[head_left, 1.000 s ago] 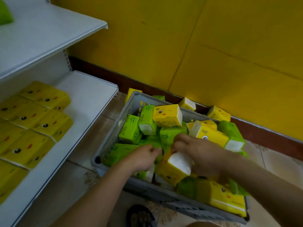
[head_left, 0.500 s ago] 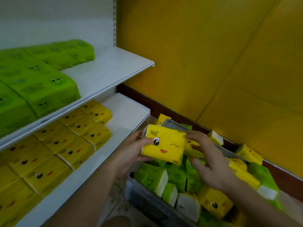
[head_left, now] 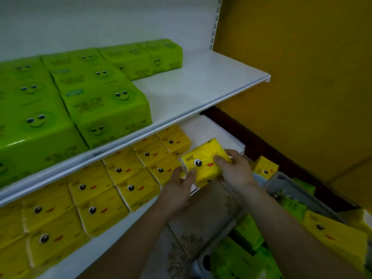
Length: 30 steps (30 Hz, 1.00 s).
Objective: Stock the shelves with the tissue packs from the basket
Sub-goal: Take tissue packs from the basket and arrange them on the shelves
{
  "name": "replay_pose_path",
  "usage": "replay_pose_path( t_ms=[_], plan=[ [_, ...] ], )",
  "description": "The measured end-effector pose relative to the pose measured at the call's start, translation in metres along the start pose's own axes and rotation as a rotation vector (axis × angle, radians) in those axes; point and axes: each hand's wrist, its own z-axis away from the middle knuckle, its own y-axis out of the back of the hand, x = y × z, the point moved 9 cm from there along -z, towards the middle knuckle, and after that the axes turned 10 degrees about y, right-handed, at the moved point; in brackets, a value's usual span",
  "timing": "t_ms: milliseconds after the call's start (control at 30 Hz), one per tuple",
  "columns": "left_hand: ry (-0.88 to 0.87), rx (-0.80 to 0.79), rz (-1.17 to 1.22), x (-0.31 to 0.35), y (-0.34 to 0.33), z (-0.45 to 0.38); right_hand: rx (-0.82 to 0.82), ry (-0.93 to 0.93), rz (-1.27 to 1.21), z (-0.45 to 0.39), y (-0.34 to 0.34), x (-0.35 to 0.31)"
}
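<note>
Item: we are pinching one yellow tissue pack between left hand and right hand, fingers curled, bare lower shelf lying just beyond, right of the yellow row.

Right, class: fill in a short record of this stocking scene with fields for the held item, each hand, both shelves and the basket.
held item: yellow tissue pack, face side up, at the right end of the lower shelf's rows
left hand: grips the pack's left end
right hand: grips the pack's right side, fingers on top
upper shelf: green packs
lower shelf: yellow packs in rows
basket: grey, holds green and yellow packs
</note>
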Motion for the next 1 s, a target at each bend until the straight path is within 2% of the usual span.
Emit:
replay_pose_path(
  t_ms=[67,133,200,300,467,533,600,700,867,1000],
  plan=[
    [-0.112,0.185,-0.412,0.0,0.02,-0.02,0.023,-0.005,0.049,-0.041,-0.015,0.011],
    [-0.163,0.295,-0.788,-0.009,0.032,-0.039,0.047,-0.025,0.085,-0.079,-0.032,0.025],
    [-0.11,0.312,-1.089,-0.028,0.04,-0.06,0.05,-0.048,0.106,-0.108,-0.05,0.039],
    [-0.045,0.264,-1.306,-0.05,0.042,-0.079,-0.031,-0.09,0.112,-0.143,-0.084,0.066],
    [-0.026,0.264,-1.352,-0.054,0.037,-0.093,-0.142,-0.14,0.207,-0.161,-0.13,0.099],
    [-0.04,0.259,-1.358,-0.053,0.038,-0.094,-0.113,-0.128,0.31,-0.156,-0.134,0.102],
    [-0.057,0.245,-1.366,-0.053,0.04,-0.095,-0.079,-0.133,0.307,-0.152,-0.136,0.106],
    [-0.077,0.226,-1.359,-0.052,0.041,-0.098,-0.144,-0.122,0.325,-0.151,-0.138,0.103],
    [-0.088,0.254,-1.396,-0.036,0.039,-0.093,-0.185,-0.033,0.382,-0.133,-0.101,0.075],
    [-0.228,0.277,-1.347,-0.012,0.003,-0.066,-0.121,0.097,0.353,-0.102,-0.052,0.039]
  ],
)
